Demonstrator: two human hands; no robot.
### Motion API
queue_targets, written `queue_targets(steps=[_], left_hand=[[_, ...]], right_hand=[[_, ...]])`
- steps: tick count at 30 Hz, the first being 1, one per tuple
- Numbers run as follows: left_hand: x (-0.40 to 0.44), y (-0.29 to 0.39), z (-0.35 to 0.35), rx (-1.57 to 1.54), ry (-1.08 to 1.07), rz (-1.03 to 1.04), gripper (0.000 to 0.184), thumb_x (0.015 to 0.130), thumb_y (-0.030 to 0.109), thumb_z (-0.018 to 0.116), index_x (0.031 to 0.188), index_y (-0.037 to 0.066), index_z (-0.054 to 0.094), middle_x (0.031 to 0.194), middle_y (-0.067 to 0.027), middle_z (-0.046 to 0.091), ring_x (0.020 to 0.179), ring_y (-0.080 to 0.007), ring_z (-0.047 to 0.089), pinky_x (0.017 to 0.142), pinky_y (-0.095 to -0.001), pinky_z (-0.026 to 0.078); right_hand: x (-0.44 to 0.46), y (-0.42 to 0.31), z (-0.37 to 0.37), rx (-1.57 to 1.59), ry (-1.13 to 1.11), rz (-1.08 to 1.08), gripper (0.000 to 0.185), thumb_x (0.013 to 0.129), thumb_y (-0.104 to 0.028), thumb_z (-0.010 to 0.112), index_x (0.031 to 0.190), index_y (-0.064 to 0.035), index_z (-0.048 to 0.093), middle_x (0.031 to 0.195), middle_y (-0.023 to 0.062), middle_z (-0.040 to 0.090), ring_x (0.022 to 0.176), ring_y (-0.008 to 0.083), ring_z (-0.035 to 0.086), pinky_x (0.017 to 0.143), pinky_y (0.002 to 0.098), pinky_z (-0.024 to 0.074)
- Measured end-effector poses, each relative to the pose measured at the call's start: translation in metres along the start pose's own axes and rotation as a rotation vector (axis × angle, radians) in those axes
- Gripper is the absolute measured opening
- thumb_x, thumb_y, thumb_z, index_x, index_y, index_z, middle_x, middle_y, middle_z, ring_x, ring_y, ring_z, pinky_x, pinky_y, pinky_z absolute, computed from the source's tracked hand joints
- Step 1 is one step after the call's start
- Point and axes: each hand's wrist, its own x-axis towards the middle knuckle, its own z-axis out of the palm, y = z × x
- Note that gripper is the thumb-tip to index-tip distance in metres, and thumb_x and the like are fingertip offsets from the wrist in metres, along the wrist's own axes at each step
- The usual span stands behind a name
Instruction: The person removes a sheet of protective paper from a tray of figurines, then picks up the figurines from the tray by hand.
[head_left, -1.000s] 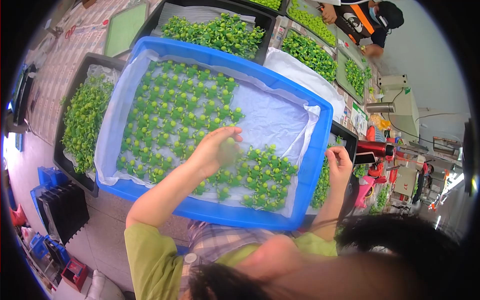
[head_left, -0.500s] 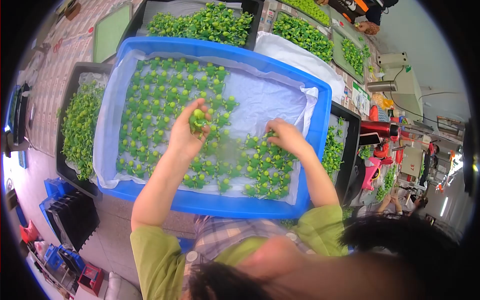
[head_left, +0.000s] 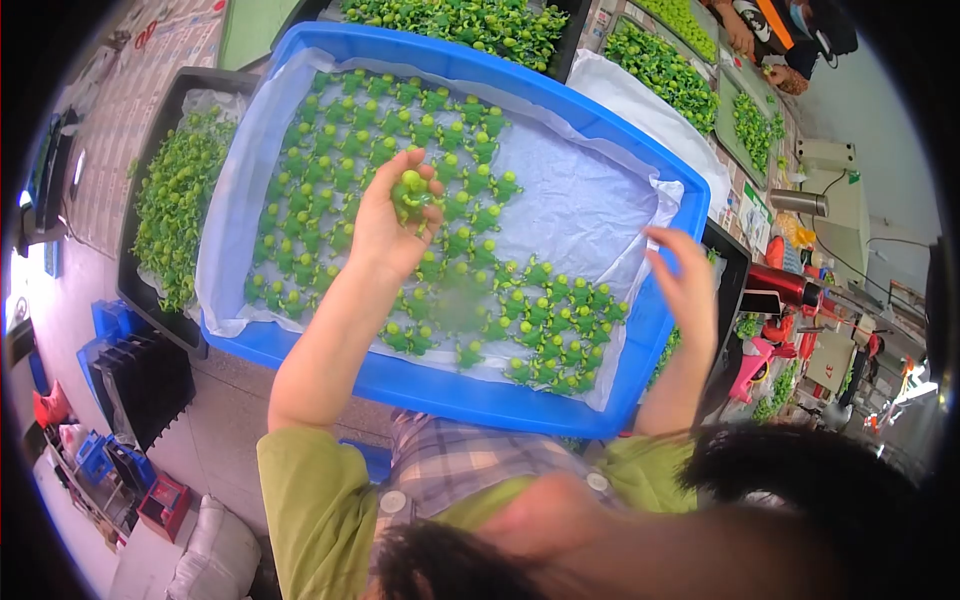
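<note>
A blue plastic tray (head_left: 672, 215), lined with white paper (head_left: 560, 190), lies in front of me. Small green figures with round yellow-green heads (head_left: 330, 180) stand in rows over its left and lower parts. My left hand (head_left: 392, 222) is raised above the rows, palm up, its fingers curled around green figures (head_left: 411, 192); how many is hidden. Over the tray's right rim, my right hand (head_left: 688, 285) has its fingers apart, with nothing visible in them. A blurry patch softens the figures near the lower middle.
Dark trays heaped with similar green figures stand at the left (head_left: 180, 205) and behind the blue tray (head_left: 460, 25). More filled trays (head_left: 660, 72) lie at the back right, near another person's hand (head_left: 787, 79). A red flask (head_left: 785, 285) stands on the right.
My right hand has moved right, from the figures inside the tray to above its right rim. My left hand still holds green figures. The camera view has shifted a little.
</note>
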Motion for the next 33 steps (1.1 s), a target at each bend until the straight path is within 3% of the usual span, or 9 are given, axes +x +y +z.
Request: queue_targets(steps=[2,7,10,12,14,17,19,27,33], left_hand=[[0.002,0.000,0.001,-0.002,-0.008,-0.001,0.022,0.077,0.024,0.060,0.092,0.010,0.053,0.079,-0.0001,0.053,0.067,-0.0117,0.052,0.046,-0.0197,0.038],[0.006,-0.012,-0.006,0.177,0.014,-0.015,0.025,0.074,0.030,0.063,0.090,0.013,0.053,0.080,0.0008,0.051,0.069,-0.0108,0.051,0.051,-0.0221,0.037],[0.000,-0.025,-0.005,0.223,-0.001,-0.076,0.024,0.075,0.028,0.063,0.090,0.015,0.052,0.079,0.0017,0.052,0.068,-0.0081,0.050,0.051,-0.0209,0.036],[0.000,-0.032,-0.008,0.251,-0.045,-0.142,0.023,0.074,0.028,0.064,0.090,0.016,0.052,0.080,0.0028,0.051,0.068,-0.0067,0.049,0.055,-0.0221,0.035],[-0.004,-0.038,-0.005,0.250,-0.023,-0.169,0.021,0.075,0.027,0.063,0.088,0.015,0.052,0.078,0.0028,0.051,0.067,-0.0071,0.049,0.052,-0.0212,0.035],[-0.009,-0.045,-0.004,0.279,-0.020,-0.212,0.021,0.076,0.027,0.063,0.090,0.014,0.053,0.077,0.0029,0.051,0.067,-0.0073,0.049,0.050,-0.0206,0.035],[-0.013,-0.048,-0.002,0.327,-0.059,-0.250,0.024,0.076,0.029,0.062,0.092,0.014,0.053,0.077,0.0030,0.050,0.067,-0.0067,0.049,0.051,-0.0209,0.035],[-0.022,-0.049,0.001,0.372,-0.263,-0.291,0.025,0.079,0.032,0.058,0.093,0.013,0.052,0.074,0.0032,0.050,0.065,-0.0052,0.049,0.051,-0.0176,0.035],[-0.022,-0.051,-0.002,0.424,-0.360,-0.242,0.022,0.080,0.030,0.058,0.090,0.012,0.052,0.072,0.0032,0.051,0.065,-0.0054,0.050,0.050,-0.0178,0.036]], right_hand=[[0.036,-0.008,0.042,0.107,-0.222,-0.175,0.022,0.073,-0.008,0.057,0.095,-0.0049,0.056,0.095,0.0110,0.056,0.091,0.0269,0.053,0.077,0.0330,0.0420],[0.088,-0.020,0.120,-0.074,-0.125,-0.412,0.033,0.068,-0.008,0.060,0.101,-0.0071,0.052,0.091,0.0093,0.053,0.085,0.0242,0.054,0.074,0.0323,0.0434],[0.100,-0.017,0.132,-0.108,-0.225,-0.391,0.035,0.064,-0.007,0.062,0.097,-0.0072,0.050,0.082,0.0102,0.053,0.079,0.0263,0.053,0.068,0.0354,0.0433],[0.105,-0.011,0.123,0.033,-0.375,-0.207,0.030,0.064,-0.006,0.061,0.092,-0.0070,0.050,0.077,0.0089,0.054,0.073,0.0257,0.055,0.063,0.0357,0.0434],[0.105,-0.001,0.115,0.019,-0.390,-0.197,0.031,0.065,-0.005,0.060,0.095,-0.0082,0.051,0.072,0.0061,0.054,0.065,0.0196,0.055,0.059,0.0304,0.0435],[0.099,-0.004,0.099,0.372,-0.505,-0.013,0.031,0.068,-0.005,0.060,0.099,-0.0072,0.052,0.072,0.0018,0.053,0.064,0.0098,0.052,0.059,0.0223,0.0425],[0.088,-0.013,0.091,0.862,-0.591,0.068,0.031,0.072,-0.005,0.059,0.102,-0.0049,0.051,0.073,-0.0020,0.050,0.066,0.0030,0.048,0.060,0.0166,0.0403],[0.069,-0.037,0.077,0.955,-0.654,0.061,0.031,0.074,-0.001,0.057,0.104,-0.0020,0.050,0.085,-0.0003,0.053,0.077,0.0056,0.050,0.070,0.0207,0.0431],[0.059,-0.038,0.080,1.030,-0.625,0.079,0.029,0.077,-0.003,0.052,0.105,-0.0011,0.050,0.081,-0.0005,0.053,0.072,0.0051,0.050,0.066,0.0202,0.0427]])
